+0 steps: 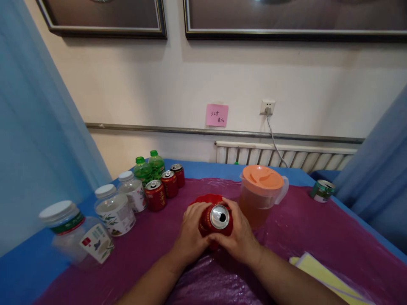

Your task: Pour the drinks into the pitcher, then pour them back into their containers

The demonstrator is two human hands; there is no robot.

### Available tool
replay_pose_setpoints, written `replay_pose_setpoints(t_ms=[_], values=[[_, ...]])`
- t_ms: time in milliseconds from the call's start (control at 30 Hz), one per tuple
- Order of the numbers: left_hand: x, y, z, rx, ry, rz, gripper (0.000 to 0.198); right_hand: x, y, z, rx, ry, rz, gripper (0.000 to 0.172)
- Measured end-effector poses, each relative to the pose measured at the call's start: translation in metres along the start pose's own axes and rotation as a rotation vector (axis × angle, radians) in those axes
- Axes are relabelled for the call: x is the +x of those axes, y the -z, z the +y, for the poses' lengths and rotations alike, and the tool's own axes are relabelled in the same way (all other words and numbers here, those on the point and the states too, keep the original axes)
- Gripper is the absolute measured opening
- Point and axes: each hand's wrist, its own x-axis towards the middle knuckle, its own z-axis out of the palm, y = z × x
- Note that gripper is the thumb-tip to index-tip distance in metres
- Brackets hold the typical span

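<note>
Head view, near to far. Yellow sheets (pixel 321 271) lie beside my right forearm. My left hand (pixel 190 235) and right hand (pixel 240 235) are both closed around one red can (pixel 219 217), its opened top tilted toward me, apparently to steady it just above the purple-covered worktop (pixel 318 237). One red bowl (pixel 210 198) sits directly behind it, with one orange-lidded pitcher (pixel 260 199) just to the right. Ranked along the left edge, seemingly to keep them clear of my hands, are three white-capped jars (pixel 115 212), three further red cans (pixel 155 195) and two green bottles (pixel 143 170). One green can (pixel 321 190) stands apart at the far right.

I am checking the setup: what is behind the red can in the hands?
A red bowl; only its far rim shows. The red can, the left hand and the right hand cover its inside.
</note>
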Motion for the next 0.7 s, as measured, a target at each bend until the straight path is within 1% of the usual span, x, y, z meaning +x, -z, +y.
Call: replay_pose_setpoints(t_ms=[133,233,300,400,467,533,600,667,700], values=[[0.001,-0.001,0.004,0.014,-0.004,-0.032,0.068,-0.001,-0.001,-0.001,-0.018,0.011,0.021,0.079],[0.001,0.000,0.007,0.011,-0.013,-0.051,0.068,-0.001,-0.001,0.000,-0.038,0.011,0.018,0.081],[0.001,0.001,0.008,0.000,-0.007,-0.043,0.065,0.000,-0.001,0.000,-0.047,0.029,-0.004,0.080],[0.003,0.003,0.007,-0.020,0.035,0.002,0.065,0.003,0.003,-0.003,-0.074,0.095,-0.009,0.081],[0.005,0.004,0.007,-0.020,0.094,0.045,0.068,0.005,0.009,-0.008,-0.086,0.166,0.020,0.078],[0.008,0.004,0.005,-0.013,0.151,0.079,0.069,0.009,0.019,-0.015,-0.083,0.242,0.080,0.068],[0.009,0.004,0.005,-0.010,0.182,0.090,0.067,0.015,0.034,-0.021,-0.080,0.309,0.171,0.057],[0.010,0.004,0.005,-0.010,0.198,0.087,0.064,0.025,0.054,-0.023,-0.082,0.327,0.324,0.044],[0.011,0.004,0.005,-0.008,0.204,0.084,0.064,0.032,0.065,-0.021,-0.077,0.304,0.434,0.036]])
